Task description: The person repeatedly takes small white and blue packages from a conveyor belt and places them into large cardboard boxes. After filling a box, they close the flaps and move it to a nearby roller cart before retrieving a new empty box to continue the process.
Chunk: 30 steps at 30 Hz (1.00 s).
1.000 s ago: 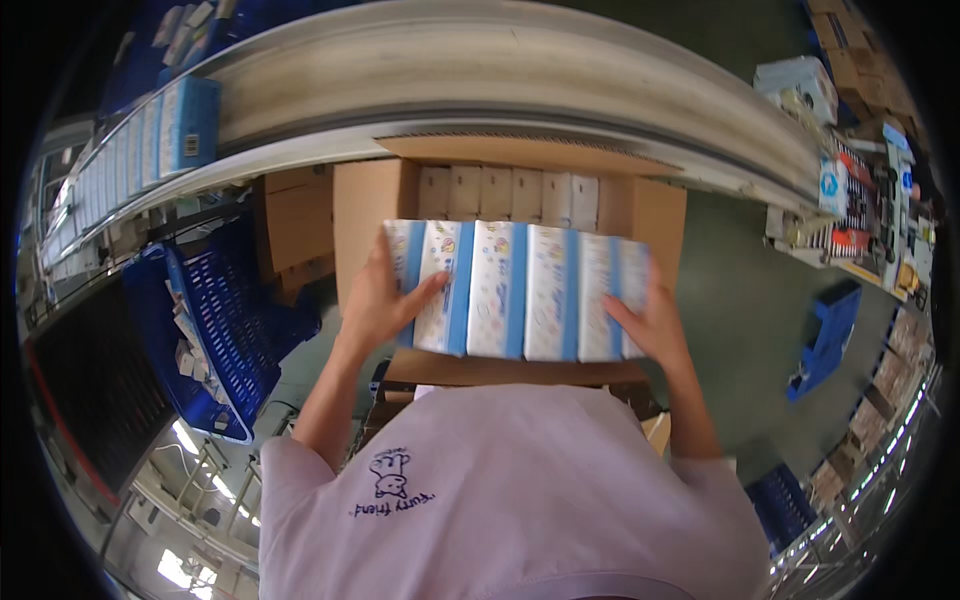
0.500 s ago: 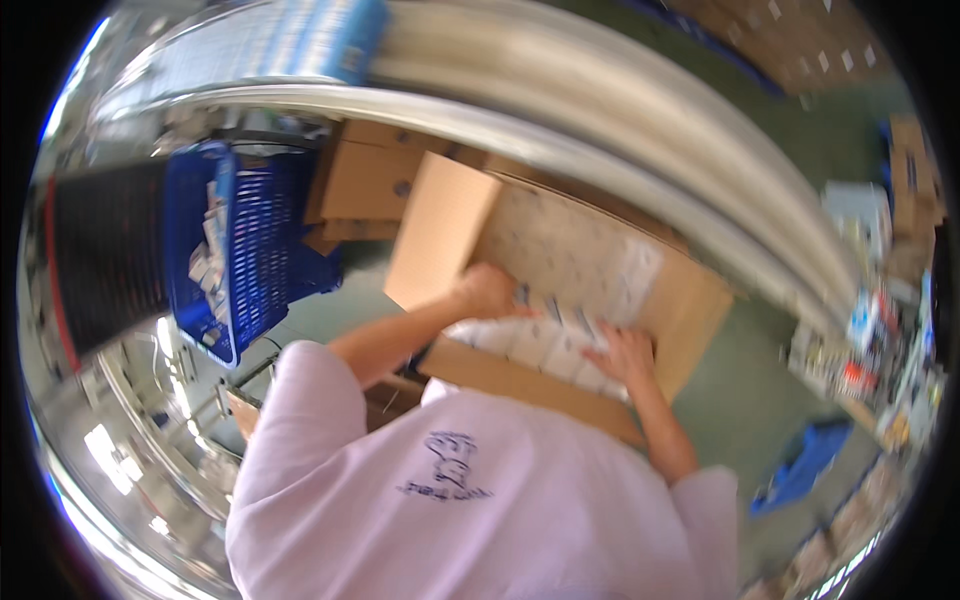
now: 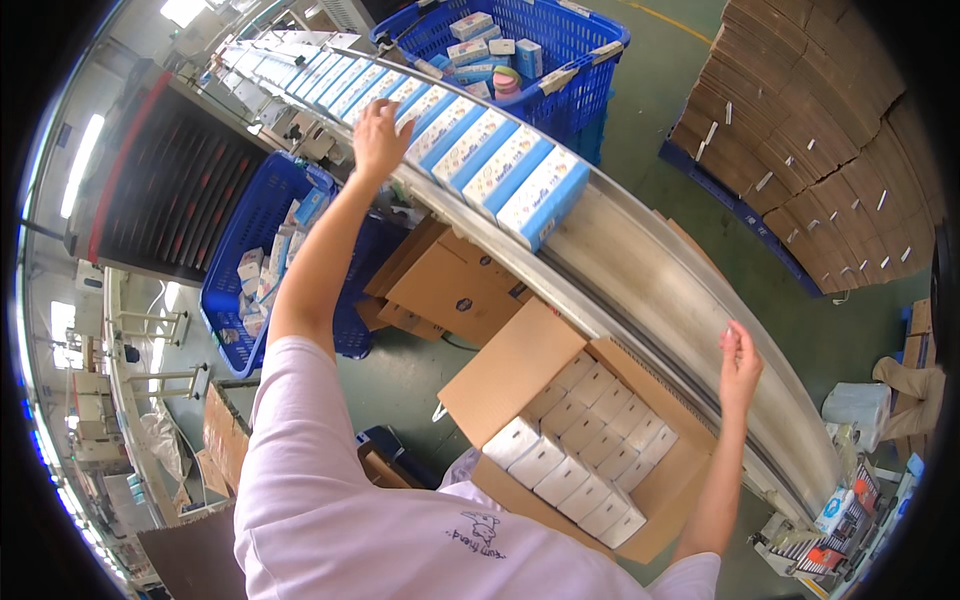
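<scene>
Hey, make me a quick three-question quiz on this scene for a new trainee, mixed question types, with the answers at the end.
1. Multiple choice: what is nearest the left hand?
A) the stacked cardboard
B) the row of packs
C) the floor
2. True or false: the right hand is holding a pack.
3. Short answer: is the carton open or closed, and what is inside?

Key
1. B
2. False; it is empty.
3. Open, with white boxes inside.
</scene>
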Motion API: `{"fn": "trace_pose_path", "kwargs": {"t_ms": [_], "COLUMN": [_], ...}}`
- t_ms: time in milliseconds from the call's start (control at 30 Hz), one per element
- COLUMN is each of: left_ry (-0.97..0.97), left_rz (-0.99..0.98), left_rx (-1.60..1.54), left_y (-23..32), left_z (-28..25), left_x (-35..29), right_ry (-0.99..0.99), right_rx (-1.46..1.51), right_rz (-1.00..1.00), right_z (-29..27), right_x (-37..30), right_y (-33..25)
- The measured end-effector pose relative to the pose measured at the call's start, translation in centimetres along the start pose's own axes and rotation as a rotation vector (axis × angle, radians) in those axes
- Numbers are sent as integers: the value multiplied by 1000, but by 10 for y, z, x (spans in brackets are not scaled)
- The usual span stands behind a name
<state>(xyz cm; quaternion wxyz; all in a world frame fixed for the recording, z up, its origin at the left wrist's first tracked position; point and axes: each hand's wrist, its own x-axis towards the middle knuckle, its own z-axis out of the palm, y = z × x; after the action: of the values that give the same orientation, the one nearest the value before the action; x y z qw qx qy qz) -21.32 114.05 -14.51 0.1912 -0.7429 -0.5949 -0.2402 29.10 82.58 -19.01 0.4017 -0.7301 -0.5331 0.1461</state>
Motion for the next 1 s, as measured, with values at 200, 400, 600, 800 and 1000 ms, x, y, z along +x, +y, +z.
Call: {"fn": "trace_pose_path", "kwargs": {"t_ms": [200, 400, 600, 800, 1000], "left_ry": [-526, -897, -906, -824, -550], "left_rz": [-366, -44, -69, -97, -196], "left_rx": [-156, -419, -756, -1115, -1492], "left_y": [-26, 101, 250, 276, 257], "left_z": [42, 37, -8, -63, -164], "left_x": [40, 21, -72, -81, -188], "right_ry": [-122, -207, 14, 321, 427], "right_rx": [-326, 233, -124, 103, 34], "right_rz": [10, 275, 472, 237, 126], "right_z": [11, 19, -12, -68, -106], "right_x": [3, 4, 2, -40, -188], "right_y": [7, 10, 15, -15, -55]}}
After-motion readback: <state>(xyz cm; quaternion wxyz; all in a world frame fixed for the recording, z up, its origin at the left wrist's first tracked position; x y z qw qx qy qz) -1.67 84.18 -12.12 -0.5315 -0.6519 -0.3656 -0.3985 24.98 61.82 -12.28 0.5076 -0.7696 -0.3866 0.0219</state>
